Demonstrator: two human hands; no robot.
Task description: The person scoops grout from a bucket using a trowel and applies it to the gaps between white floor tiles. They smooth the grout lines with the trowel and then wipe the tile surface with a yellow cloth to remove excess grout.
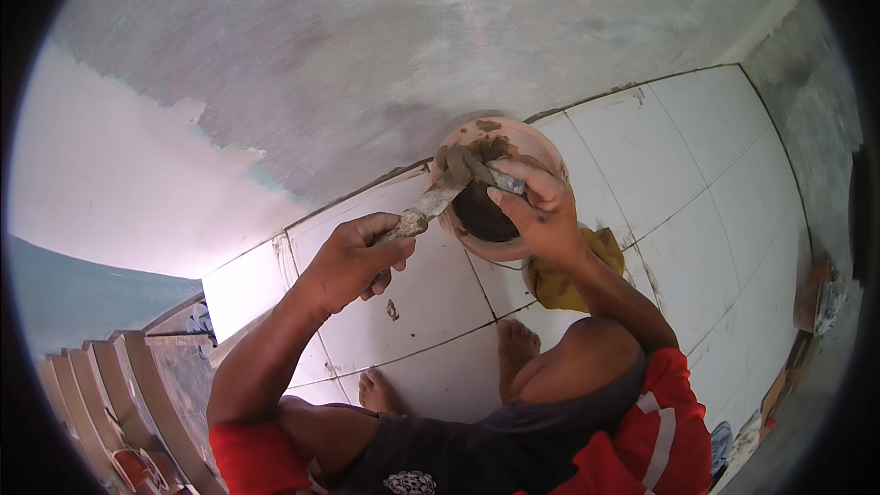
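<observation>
My left hand (353,261) is closed around the handle of a putty knife (414,220) smeared with dried plaster. Its blade points up and right over a pinkish bucket (536,139). In my right hand (547,211) is a second flat tool, apparently a scraper (506,181), pinched between thumb and fingers. A lump of wet grey plaster (463,163) clings where the two blades meet, partly hiding their edges. Dark grey mix (481,213) lies inside the bucket below, and smears of it mark the inner wall.
The bucket stands on white floor tiles (706,220) against a grey plastered wall (367,55). A yellow cloth (564,284) lies beside it, near my right forearm. My bare feet are close by. Steplike brown boards (137,376) are at left, with assorted items along the right edge.
</observation>
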